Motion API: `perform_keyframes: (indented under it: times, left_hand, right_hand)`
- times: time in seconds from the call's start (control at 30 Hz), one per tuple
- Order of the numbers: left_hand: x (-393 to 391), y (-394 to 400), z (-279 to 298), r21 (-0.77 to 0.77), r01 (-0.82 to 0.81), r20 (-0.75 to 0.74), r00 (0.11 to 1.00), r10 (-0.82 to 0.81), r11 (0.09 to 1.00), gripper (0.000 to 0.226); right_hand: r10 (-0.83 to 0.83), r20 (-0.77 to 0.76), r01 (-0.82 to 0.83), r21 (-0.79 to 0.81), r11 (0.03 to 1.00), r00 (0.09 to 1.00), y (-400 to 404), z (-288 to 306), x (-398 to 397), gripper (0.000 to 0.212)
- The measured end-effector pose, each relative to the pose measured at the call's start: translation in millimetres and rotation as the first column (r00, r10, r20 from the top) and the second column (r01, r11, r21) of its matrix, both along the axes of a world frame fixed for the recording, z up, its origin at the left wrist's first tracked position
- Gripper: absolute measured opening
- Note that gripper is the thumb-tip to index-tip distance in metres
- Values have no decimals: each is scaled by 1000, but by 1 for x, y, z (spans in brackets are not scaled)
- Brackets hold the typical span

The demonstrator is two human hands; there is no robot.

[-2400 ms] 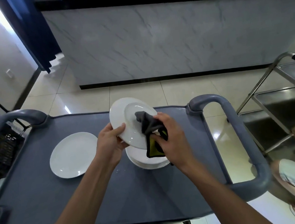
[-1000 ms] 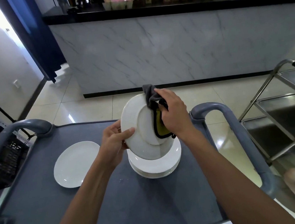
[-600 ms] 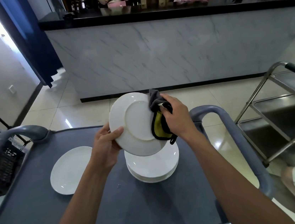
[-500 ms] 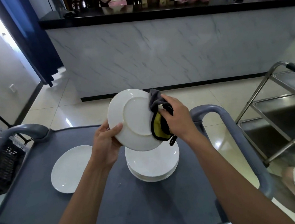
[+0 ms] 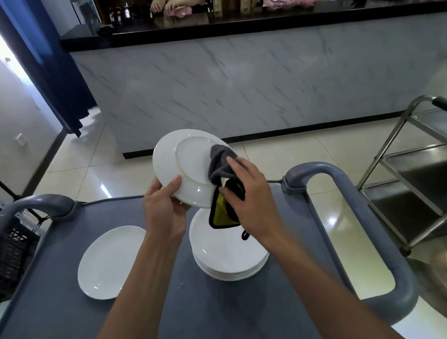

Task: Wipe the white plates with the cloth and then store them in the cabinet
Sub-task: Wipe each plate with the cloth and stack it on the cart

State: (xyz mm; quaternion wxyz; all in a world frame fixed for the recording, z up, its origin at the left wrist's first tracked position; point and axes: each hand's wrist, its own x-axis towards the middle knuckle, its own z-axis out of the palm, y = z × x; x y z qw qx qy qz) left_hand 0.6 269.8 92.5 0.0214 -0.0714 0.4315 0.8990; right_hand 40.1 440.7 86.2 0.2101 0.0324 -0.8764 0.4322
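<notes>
At centre frame, the left hand [image 5: 165, 207] grips a tilted white plate [image 5: 185, 168] by its lower rim while the right hand [image 5: 247, 191] clutches a grey-and-yellow cloth [image 5: 223, 189] against it (underside showing), above a plate stack [image 5: 226, 250] on the grey cart [image 5: 235, 322]

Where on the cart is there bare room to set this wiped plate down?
Bare cart top lies left of and in front of the single plate, and between it and the stack. Around the stack it is crowded: both forearms cross there.
</notes>
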Motion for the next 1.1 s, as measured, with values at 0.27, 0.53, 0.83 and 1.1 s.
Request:
perform_keyframes:
  times: [0.27, 0.53, 0.83, 1.1]
  left_hand:
    - [2, 4, 3, -56, -11, 38, 999, 13, 998, 38]
    - [4, -1, -1, -54, 18, 33, 999, -16, 998, 33]
    - [3, -5, -8, -70, 142, -13, 990, -143, 987, 28]
    - [4, -12, -16, -194, 271, -37, 958, -283, 943, 29]
  right_hand:
    - [61, -51, -50, 186, 981, 997, -17, 1, 19, 61]
    - [14, -22, -12, 68, 998, 1000, 11, -14, 18, 63]
    - [-55, 58, 58, -54, 997, 997, 45, -2, -5, 59]
    - [-93, 56, 94, -7, 996, 994, 58, 8, -19, 54]
